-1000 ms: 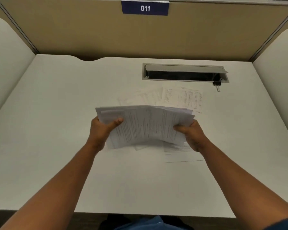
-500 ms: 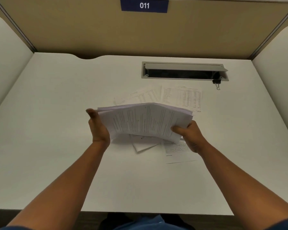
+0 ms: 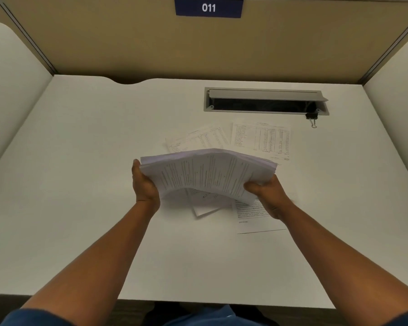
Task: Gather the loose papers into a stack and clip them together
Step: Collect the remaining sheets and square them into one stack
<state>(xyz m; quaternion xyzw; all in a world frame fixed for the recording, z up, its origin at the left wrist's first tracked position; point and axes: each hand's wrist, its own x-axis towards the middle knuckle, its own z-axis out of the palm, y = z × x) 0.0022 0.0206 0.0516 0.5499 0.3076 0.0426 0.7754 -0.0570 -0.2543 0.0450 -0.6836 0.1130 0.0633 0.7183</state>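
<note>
White paper stack (image 3: 207,175) held bowed above bench (image 3: 80,184), left hand (image 3: 144,184) clamped on its left edge, right hand (image 3: 267,196) clamped on its right. Loose sheets (image 3: 260,137) lie flat just beyond and under the stack. Binder clip (image 3: 312,117) sits well beyond the stack, at cable tray (image 3: 265,101) corner.

The scene is lit dimly and evenly from above. A soft shadow is cast under the held stack of papers (image 3: 207,175) on the white desk (image 3: 80,184). The print is slightly blurred. Straight partition edges are bent near the corners by wide-angle distortion.
</note>
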